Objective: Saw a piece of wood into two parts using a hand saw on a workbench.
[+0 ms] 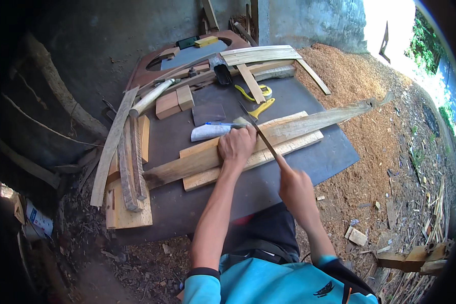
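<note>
A long weathered plank (309,123) lies slantwise across thicker light boards (289,148) on the dark table. My left hand (237,146) presses down on the plank with its fingers curled over its far edge. In my right hand (295,185) is a hand saw (266,140), its thin blade seen nearly edge-on and crossing the plank just right of my left hand. My right fingers are wrapped round its handle, which they hide. Beyond my left hand lie a folded white paper (207,133) and a blue pen (220,123).
A yellow-handled tool (263,108) and a round yellow tool (265,92) lie beyond the plank. A mallet (154,96), wooden blocks (169,105) and a dark sanding sheet (208,114) sit farther left. Long strips (114,147) overhang the table's left side. Wood shavings (349,76) cover the ground at right.
</note>
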Tool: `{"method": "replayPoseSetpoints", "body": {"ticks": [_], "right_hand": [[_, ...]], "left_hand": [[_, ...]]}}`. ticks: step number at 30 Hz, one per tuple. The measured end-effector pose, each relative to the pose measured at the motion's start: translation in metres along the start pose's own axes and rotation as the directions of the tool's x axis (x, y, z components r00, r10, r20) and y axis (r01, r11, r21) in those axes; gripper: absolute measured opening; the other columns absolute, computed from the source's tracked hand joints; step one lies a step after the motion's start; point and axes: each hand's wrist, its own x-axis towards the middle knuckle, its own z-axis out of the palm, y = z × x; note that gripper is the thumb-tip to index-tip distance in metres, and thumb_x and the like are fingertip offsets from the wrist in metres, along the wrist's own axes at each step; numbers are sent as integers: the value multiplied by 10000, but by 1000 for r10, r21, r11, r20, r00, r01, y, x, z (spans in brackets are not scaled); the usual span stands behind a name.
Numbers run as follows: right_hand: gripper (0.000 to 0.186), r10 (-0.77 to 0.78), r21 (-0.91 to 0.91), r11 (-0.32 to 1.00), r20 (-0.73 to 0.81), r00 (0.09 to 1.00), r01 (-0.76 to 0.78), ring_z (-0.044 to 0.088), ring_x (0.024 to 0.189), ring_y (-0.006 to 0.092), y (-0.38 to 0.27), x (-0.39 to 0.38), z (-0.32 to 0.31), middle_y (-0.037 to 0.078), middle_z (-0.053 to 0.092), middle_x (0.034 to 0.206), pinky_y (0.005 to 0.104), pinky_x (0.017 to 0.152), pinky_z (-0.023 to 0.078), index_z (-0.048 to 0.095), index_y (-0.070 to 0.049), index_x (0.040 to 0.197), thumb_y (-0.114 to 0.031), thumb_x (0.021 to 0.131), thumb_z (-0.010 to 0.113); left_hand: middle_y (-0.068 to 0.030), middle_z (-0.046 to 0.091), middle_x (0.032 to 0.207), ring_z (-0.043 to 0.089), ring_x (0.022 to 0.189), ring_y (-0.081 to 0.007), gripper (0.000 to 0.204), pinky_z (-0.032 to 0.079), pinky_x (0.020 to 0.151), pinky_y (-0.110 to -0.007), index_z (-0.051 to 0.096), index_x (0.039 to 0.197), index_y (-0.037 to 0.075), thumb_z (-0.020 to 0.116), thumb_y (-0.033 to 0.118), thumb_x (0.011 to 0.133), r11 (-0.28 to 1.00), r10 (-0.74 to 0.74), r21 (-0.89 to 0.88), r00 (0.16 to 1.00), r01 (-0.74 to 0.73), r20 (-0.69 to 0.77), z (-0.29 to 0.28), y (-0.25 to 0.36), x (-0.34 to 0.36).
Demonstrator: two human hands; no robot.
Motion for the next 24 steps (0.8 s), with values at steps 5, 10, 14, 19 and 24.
{"method": "replayPoseSetpoints", "body": {"ticks": [5,10,14,19,24], "right_hand": [[431,112,-62,992,94,989,-107,584,569,383,10,54,22,260,570,649,470,531,448,520,46,1186,75,756,504],[382,137,45,989,75,988,-140,568,574,388,-11,-26,-31,236,575,639,458,555,460,543,42,1157,37,778,493],[412,107,-31,994,57,993,-106,574,580,390,8,42,15,226,587,657,467,557,456,546,10,1176,49,768,507],[514,186,-59,982,179,966,-178,596,595,353,-24,-45,-48,199,583,685,436,544,463,499,-37,1245,57,740,533],[531,99,51,994,-157,983,-92,596,594,321,-22,-41,-93,180,577,693,394,526,444,428,-47,1318,33,804,534]], "left_hand": [[-245,604,642,619,611,-406,475,495,653,-489,661,627,-3,396,300,879,998,2,-65,999,1,54,1,15,5],[-237,605,633,626,610,-389,479,503,646,-477,665,624,2,390,303,877,1000,-14,-13,1000,14,24,0,7,1],[-239,606,626,626,604,-389,468,509,627,-467,663,623,0,395,296,868,998,42,-44,999,-41,27,3,13,5],[-236,617,657,629,636,-393,489,505,660,-476,662,650,-16,384,318,873,999,-33,-37,999,34,31,-6,3,6],[-233,609,625,634,604,-370,470,500,628,-444,667,635,0,448,344,870,997,-3,-76,999,7,53,-7,10,6]]}}
